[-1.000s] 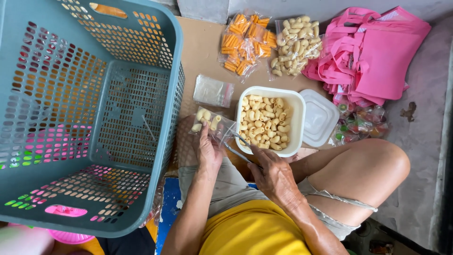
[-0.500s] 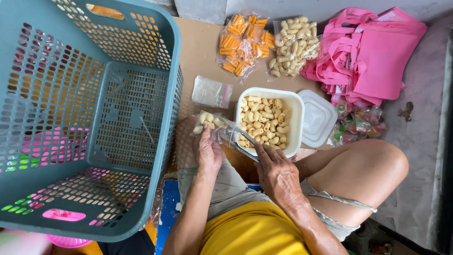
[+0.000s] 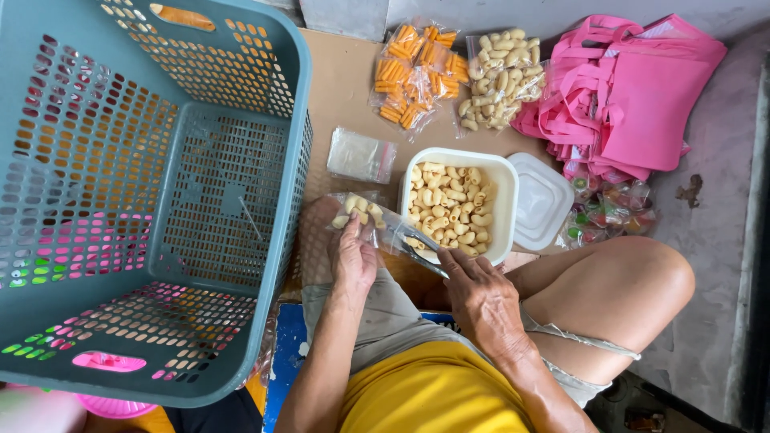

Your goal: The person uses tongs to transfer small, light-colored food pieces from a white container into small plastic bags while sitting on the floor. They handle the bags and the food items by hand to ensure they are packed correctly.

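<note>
The left hand [image 3: 354, 255] pinches a small clear bag [image 3: 377, 220], part-filled with pale puffed snacks, from below; the right hand [image 3: 480, 298] is closed on the bag's mouth, just short of the white tub [image 3: 459, 204] of the same snacks; filling it well likely means keeping the mouth wide and tilted toward the tub; the right fingertips are blurred behind plastic, so their exact grip is unclear; beyond the tub lie sealed snack packets [image 3: 417, 74], and left of the left hand a teal basket [image 3: 152, 192] is cut off.
</note>
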